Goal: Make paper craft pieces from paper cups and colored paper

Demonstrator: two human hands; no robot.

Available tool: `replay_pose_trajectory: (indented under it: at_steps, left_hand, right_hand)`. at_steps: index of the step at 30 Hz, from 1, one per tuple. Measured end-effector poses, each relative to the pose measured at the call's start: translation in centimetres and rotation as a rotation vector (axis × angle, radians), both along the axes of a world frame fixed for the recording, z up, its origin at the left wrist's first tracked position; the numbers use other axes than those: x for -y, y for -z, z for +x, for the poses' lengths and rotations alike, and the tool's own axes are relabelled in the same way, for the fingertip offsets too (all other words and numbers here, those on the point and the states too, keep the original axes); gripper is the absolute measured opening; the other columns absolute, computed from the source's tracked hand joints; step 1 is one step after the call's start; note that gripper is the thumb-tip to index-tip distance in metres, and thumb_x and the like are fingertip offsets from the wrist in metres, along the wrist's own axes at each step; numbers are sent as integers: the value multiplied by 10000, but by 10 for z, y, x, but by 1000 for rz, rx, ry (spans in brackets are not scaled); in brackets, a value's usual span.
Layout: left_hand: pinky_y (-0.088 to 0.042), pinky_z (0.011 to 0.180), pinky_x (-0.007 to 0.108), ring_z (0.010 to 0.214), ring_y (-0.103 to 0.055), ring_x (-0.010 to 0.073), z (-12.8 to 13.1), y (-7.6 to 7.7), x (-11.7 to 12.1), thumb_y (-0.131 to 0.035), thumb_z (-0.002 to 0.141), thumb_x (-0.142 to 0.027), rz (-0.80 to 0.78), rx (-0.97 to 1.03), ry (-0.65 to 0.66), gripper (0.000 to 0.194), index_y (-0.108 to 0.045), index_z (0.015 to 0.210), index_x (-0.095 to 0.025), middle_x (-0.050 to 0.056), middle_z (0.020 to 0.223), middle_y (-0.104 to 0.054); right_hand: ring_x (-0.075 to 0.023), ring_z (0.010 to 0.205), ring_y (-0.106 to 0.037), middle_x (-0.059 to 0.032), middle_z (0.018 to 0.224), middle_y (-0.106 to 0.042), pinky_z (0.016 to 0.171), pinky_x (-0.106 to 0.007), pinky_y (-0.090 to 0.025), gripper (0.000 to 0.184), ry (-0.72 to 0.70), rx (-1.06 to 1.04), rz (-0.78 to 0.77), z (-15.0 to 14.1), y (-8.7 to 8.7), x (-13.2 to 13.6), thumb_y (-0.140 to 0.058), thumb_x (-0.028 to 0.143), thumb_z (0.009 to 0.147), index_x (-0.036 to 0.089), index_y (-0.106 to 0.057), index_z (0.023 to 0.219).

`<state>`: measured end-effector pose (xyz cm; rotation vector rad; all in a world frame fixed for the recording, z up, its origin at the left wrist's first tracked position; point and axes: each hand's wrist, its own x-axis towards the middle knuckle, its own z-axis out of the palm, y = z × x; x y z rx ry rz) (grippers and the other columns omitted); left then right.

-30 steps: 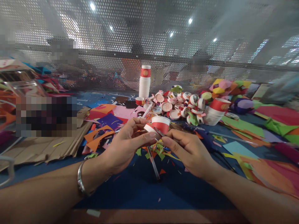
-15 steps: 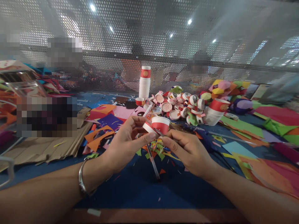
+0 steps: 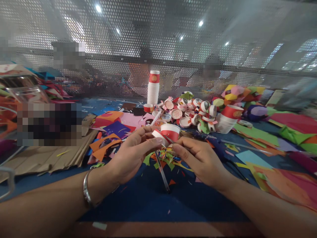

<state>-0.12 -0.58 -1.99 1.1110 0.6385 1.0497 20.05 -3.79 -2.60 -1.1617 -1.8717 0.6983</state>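
Note:
My left hand (image 3: 133,153) is closed in a pinch on a small red-and-white cut piece of paper cup (image 3: 158,134), held above the blue table (image 3: 148,198). My right hand (image 3: 198,158) is closed too, its thumb and fingers pinched at the same piece from the right; what lies between them is too small to name. Just behind the hands stands a short red-and-white paper cup (image 3: 170,131). Below the hands lie a thin pen-like stick (image 3: 162,172) and a heap of coloured paper scraps (image 3: 165,157).
A tall stack of paper cups (image 3: 153,87) stands at the back, with a pile of cut cup rings (image 3: 190,110) and another cup stack (image 3: 229,118) to its right. Coloured paper sheets (image 3: 277,138) cover the right, cardboard (image 3: 49,155) the left. A perforated screen (image 3: 158,49) closes the far side; people sit behind it.
Both hands stay pinched on the cup piece; they have dropped slightly and the piece has turned a little between the fingers.

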Motion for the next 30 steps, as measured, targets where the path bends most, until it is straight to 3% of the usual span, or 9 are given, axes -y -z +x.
replay_pose_trajectory:
  at_steps: [5, 14, 24, 30]
  left_hand:
    - [-492, 967, 375, 1012, -680, 203, 0, 1, -1, -802, 818, -241, -8, -17, 1, 389, -623, 1152, -156, 91, 1099, -732]
    - [-510, 939, 339, 975, -702, 186, 1, 3, 0, -817, 823, -267, 105, -45, -10, 400, -627, 1158, -161, 73, 1051, -746]
    - [-496, 966, 372, 1026, -683, 212, -1, 4, 0, -781, 858, -287, 134, -103, -27, 443, -581, 1228, -149, 96, 1096, -730]
    - [-493, 937, 341, 1011, -643, 184, 1, 2, 3, -788, 846, -282, 173, -152, -37, 432, -602, 1207, -134, 82, 1097, -707]
  right_hand:
    - [-126, 611, -413, 16, 661, -481, 535, -285, -306, 408, -3, -19, -22, 1, 1, 0, -512, 521, 1007, 196, -595, 776]
    - [-116, 604, -384, 26, 673, -451, 548, -295, -298, 407, -24, -20, -21, 1, 1, 0, -513, 514, 1012, 186, -592, 783]
    - [-109, 579, -360, 42, 650, -420, 528, -290, -285, 400, -22, -28, -23, 1, 2, 0, -527, 508, 1007, 194, -552, 761]
    - [-104, 569, -366, 46, 642, -430, 521, -283, -297, 393, -39, -28, -11, 1, 2, 0, -529, 493, 1010, 197, -541, 752]
